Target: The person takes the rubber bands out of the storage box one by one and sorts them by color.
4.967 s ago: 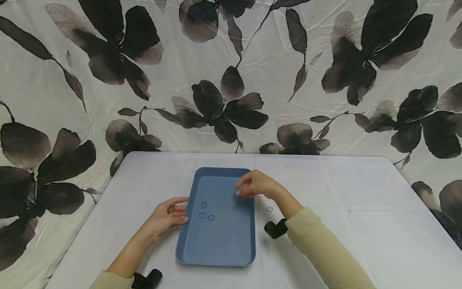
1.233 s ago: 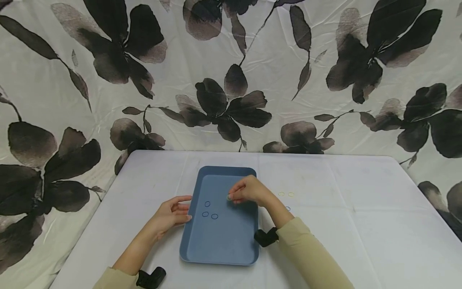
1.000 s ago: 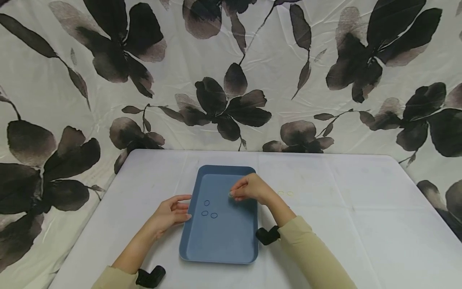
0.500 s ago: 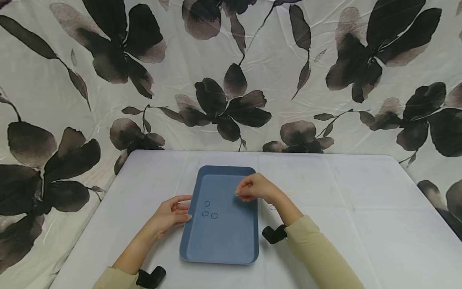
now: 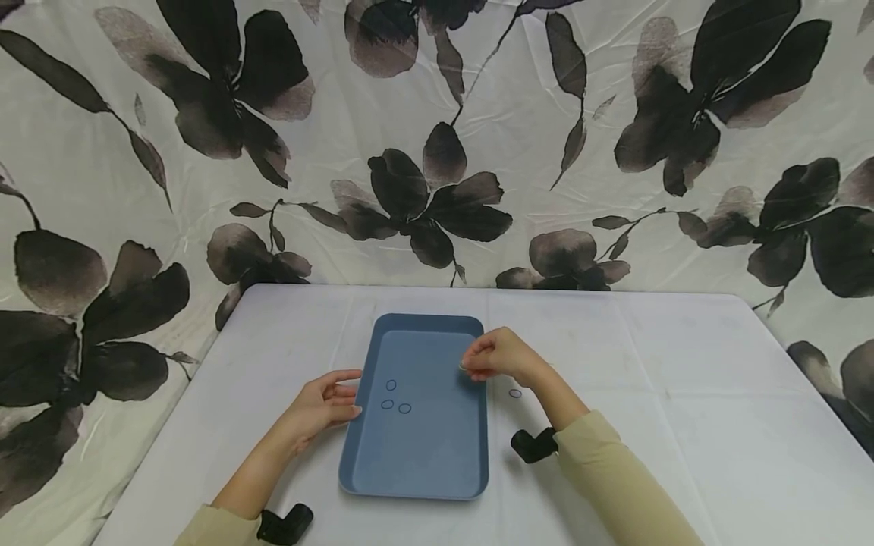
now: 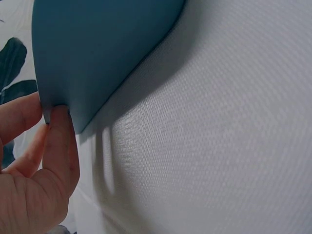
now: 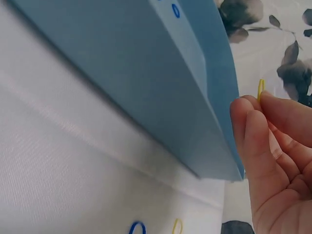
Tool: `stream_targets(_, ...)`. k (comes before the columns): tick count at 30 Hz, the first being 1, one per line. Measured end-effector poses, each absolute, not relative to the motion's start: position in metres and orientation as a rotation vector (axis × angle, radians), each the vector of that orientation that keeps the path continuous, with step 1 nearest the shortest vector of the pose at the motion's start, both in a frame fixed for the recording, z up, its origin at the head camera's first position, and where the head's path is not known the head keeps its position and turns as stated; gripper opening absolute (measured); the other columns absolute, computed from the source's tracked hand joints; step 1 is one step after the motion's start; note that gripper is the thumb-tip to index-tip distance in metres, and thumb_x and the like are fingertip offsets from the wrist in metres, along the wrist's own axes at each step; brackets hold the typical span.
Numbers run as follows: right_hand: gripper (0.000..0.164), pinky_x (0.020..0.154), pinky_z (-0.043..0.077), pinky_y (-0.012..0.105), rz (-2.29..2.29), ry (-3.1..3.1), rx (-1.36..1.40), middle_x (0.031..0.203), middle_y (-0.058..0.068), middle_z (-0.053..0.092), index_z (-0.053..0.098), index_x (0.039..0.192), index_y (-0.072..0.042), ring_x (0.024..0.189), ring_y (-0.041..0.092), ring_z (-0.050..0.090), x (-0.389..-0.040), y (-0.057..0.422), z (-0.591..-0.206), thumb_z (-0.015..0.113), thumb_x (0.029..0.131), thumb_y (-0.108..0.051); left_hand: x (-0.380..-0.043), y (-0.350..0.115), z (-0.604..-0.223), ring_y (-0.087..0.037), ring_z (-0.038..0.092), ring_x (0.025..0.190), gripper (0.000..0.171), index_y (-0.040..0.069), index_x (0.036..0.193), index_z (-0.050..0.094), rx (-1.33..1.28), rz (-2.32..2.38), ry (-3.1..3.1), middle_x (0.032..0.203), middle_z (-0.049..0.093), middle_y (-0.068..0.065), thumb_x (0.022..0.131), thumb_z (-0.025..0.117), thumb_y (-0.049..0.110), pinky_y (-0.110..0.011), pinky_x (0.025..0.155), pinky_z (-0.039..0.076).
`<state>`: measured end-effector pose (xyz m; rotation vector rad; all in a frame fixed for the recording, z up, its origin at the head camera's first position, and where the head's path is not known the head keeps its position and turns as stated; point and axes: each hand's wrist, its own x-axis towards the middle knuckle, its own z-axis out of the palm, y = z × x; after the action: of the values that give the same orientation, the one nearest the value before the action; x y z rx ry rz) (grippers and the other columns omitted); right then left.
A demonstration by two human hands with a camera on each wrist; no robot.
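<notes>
My right hand point(image 5: 501, 355) pinches a small yellow rubber band point(image 7: 262, 87) between thumb and fingertips, over the right rim of the blue tray point(image 5: 416, 462). Three thin dark-blue rubber bands point(image 5: 405, 409) lie on the tray floor towards its left side. At the tray's left edge, my left hand point(image 5: 321, 403) holds the rim, its thumb point(image 6: 58, 139) against the outer wall in the left wrist view. A blue rubber band point(image 5: 515, 393) lies on the table right of the tray, with a yellow rubber band point(image 7: 178, 227) near it in the right wrist view.
A white cloth covers the table point(image 5: 655, 455) around the tray. Behind its far edge hangs a floral-patterned curtain point(image 5: 437, 205). Dark wrist cameras point(image 5: 534, 446) are strapped at both sleeves.
The yellow band seen on the tray floor five seconds ago is gone from there. Over the last second my right hand has moved right with a yellow band. The left hand has stayed put.
</notes>
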<state>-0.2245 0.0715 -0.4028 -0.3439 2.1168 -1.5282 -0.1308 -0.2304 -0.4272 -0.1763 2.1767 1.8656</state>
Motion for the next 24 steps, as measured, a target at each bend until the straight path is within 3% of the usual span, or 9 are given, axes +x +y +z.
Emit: stream_targets(24,0.018,0.073,0.055,0.043,-1.586,2.137,-0.321,0.083,0.018,0.069,0.065,0.095,0.013,0.068,0.018,0.067,-0.227,0.102,-0.405,0.066,0.084,-0.001,-0.13,-0.229,-0.427,-0.012,0.057,0.083,0.064,-0.008,0.134,0.039,-0.195,1.859,2.191,0.107,0.054,-0.019,0.076,0.066,-0.012,-0.023,0.071,0.053)
